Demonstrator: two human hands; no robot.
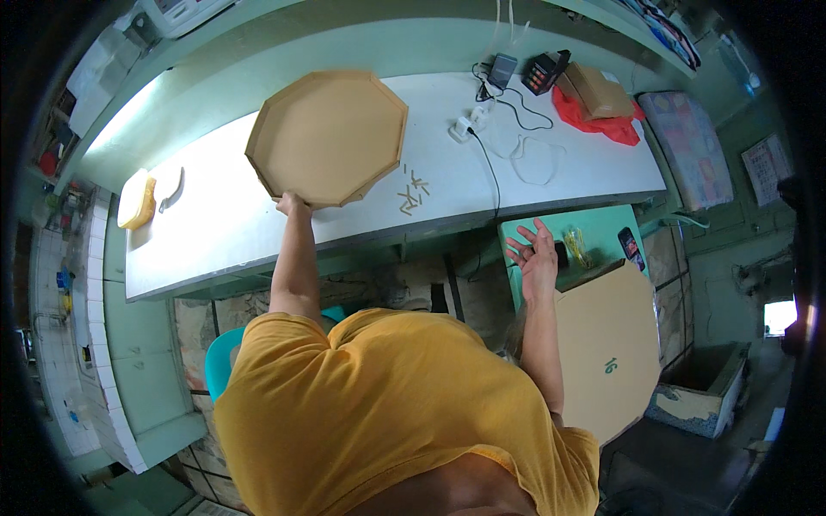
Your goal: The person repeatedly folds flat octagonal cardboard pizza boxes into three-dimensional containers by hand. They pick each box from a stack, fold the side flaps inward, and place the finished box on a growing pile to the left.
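An octagonal cardboard tray (331, 138) with low raised sides lies on the white table (206, 241). My left hand (293, 204) is closed on its near left edge, with some fingers hidden by the rim. Small tan strips (411, 196) are scattered just right of the tray. My right hand (538, 258) is raised with its fingers apart and nothing in it, over the green side table (516, 230). Beside that hand stands a clear container of thin yellowish pieces (578, 246). A large flat cardboard piece (611, 344) with cut corners leans near my right forearm.
A phone (631, 248) lies on the green table's right side. White plugs (465, 128) and cables cross the white table. At the back right are a brown box (595, 90) on red plastic and a black device (545, 71). A yellow sponge-like block (138, 200) sits far left.
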